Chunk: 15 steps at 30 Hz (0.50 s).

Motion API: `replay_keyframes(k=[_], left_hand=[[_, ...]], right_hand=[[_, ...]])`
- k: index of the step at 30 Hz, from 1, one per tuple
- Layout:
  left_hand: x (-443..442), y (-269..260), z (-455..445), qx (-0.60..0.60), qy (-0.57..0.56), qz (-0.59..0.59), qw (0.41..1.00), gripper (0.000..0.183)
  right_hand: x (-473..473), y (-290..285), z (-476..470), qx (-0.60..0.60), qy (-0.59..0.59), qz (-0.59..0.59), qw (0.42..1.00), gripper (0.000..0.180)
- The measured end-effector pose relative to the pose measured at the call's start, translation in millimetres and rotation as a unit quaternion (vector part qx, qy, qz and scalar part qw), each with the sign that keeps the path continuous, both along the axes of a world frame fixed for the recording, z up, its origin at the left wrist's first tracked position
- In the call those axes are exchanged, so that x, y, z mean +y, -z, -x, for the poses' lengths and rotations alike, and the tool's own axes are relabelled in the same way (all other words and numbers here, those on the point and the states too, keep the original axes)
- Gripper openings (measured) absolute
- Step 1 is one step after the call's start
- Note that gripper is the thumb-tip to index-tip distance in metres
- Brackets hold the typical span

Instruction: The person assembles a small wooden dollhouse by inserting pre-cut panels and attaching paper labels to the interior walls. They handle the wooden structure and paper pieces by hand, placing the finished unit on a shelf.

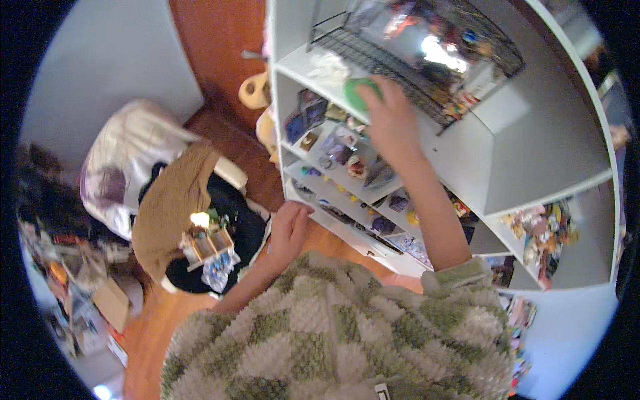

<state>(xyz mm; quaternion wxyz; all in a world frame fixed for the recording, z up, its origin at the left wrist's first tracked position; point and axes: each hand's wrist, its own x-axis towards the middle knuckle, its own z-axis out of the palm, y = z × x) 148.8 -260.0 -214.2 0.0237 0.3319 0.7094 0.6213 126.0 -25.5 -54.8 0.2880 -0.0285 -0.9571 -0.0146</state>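
Note:
My right hand [392, 112] reaches over a white shelf board [455, 157] and holds a round green object [361, 94], its kind blurred, at the board's front edge. A crumpled white cloth or tissue [330, 69] lies just left of it. Behind the hand a black wire rack [400, 85] holds mixed items, some shiny. My left hand [291, 222] is lower down beside the corner of the shelf unit, its fingers curled near the edge; whether it grips anything cannot be told.
Lower compartments hold small figures and boxes [340, 145]. Plush toys [545, 232] fill a compartment at right. At left stands a black-seated chair [240, 210] with a brown cloth [175, 205] and a small wooden shelf model [207, 247]. A cardboard box [112, 302] is at lower left.

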Motion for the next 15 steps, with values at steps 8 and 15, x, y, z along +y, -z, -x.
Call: replay_keyframes(k=[8, 15], left_hand=[[-41, 17, 4, 0.020, -0.090, 0.055, 0.994, 0.015], [-98, 45, -15, -0.095, -0.163, 0.146, 0.971, 0.017]], right_hand=[[-10, -2, -26, 0.120, -0.012, -0.071, 0.990, 0.036], [-92, 49, -60, 0.315, -0.321, 0.296, 0.843, 0.016]])
